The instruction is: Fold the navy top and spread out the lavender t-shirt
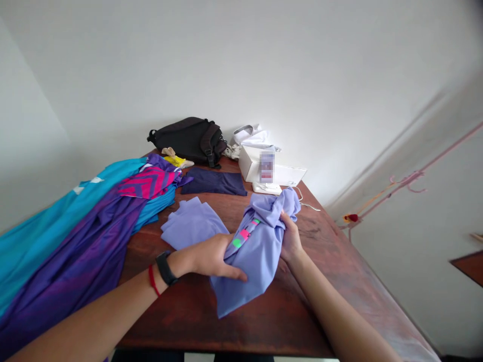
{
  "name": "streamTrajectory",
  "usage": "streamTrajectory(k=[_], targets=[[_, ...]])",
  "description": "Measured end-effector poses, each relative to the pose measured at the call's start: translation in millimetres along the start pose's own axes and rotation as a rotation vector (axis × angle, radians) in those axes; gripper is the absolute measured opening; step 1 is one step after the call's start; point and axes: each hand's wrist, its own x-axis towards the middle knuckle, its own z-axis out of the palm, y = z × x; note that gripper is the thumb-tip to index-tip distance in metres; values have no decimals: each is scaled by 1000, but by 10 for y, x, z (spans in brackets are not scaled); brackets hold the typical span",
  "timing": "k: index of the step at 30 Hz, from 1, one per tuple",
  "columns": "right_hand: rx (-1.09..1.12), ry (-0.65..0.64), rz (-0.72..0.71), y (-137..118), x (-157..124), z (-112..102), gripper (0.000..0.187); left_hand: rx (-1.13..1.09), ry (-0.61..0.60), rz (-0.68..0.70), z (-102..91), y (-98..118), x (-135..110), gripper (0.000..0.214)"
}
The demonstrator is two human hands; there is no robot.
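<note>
A lavender piece of clothing point(252, 261) with a strip of green and pink print is held up over the wooden table, partly bunched at its far end. My left hand point(217, 257) grips its near left side, thumb on top and the other fingers hidden beneath the cloth. Round the bunched right part my right hand point(290, 236) is closed, its thumb showing. Just behind my left hand, more lavender cloth point(194, 221) lies on the table; whether it joins the held piece I cannot tell.
Purple and turquoise clothing point(86, 226) covers the left side of the wooden table point(181, 322). A folded dark navy cloth point(213, 182) lies behind the lavender cloth. Farther back are a black bag point(184, 138), a white box point(251, 163) and white cloth point(256, 136). A pink rack point(411, 176) stands at right.
</note>
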Motion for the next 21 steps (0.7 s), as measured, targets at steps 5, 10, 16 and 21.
streamTrajectory(k=[5, 10, 16, 21], targets=[[151, 50, -27, -61, 48, 61, 41, 60, 170, -98, -15, -38, 36, 54], [290, 98, 29, -28, 176, -28, 38, 259, 284, -153, 59, -160, 72, 62], [319, 141, 157, 277, 325, -70, 33, 334, 222, -209, 72, -260, 132, 74], [128, 193, -79, 418, 504, -184, 34, 324, 121, -329, -11, -144, 175, 60]])
